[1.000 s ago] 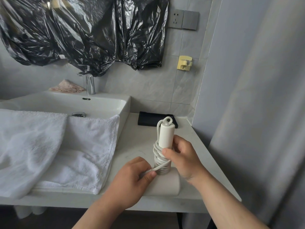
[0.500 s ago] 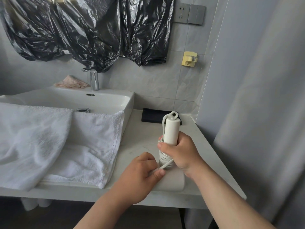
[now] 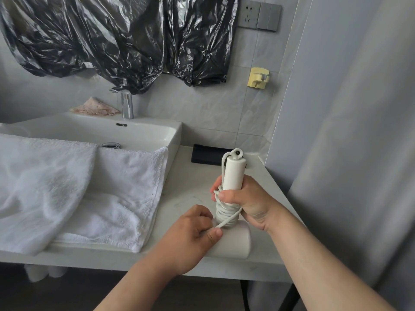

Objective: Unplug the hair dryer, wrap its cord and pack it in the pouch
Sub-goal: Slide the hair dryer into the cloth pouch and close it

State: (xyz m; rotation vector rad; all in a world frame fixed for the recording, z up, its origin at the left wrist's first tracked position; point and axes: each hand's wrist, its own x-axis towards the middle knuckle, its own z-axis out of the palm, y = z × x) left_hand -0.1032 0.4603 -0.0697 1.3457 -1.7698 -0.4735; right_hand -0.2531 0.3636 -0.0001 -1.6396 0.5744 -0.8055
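Left hand (image 3: 190,236): nearest the camera, at the front edge of the worktop (image 3: 193,182). Its fingers (image 3: 215,234) are curled, and thumb and forefinger pinch the free tail of the cord (image 3: 225,213).
Hair dryer (image 3: 234,240): white. The barrel lies on its side on the worktop, just beside the left hand, and the handle (image 3: 233,173) stands upright.
Cord: white, wound in many close turns round the lower handle. One short length runs slack from the coil to the left hand. The plug is not visible and may be hidden in that hand.
Right hand (image 3: 247,203): wrapped round the handle at mid-height, with the thumb pressing across the top turns of the coil.
Towel (image 3: 125,198): white, draped over the front of the basin (image 3: 170,133) and onto the worktop. It lies left of the dryer and apart from it.
Pouch (image 3: 205,153): taken to be the flat black item at the back of the worktop, against the wall. It lies behind the handle and looks untouched.
Wall socket (image 3: 249,13): high on the tiled wall, with nothing plugged in.
Done, as judged: unplugging is finished and nearly all of the wrapping.
Left, as judged: tuck or secure the last tail, then fetch the pouch, open it and slide the dryer in.
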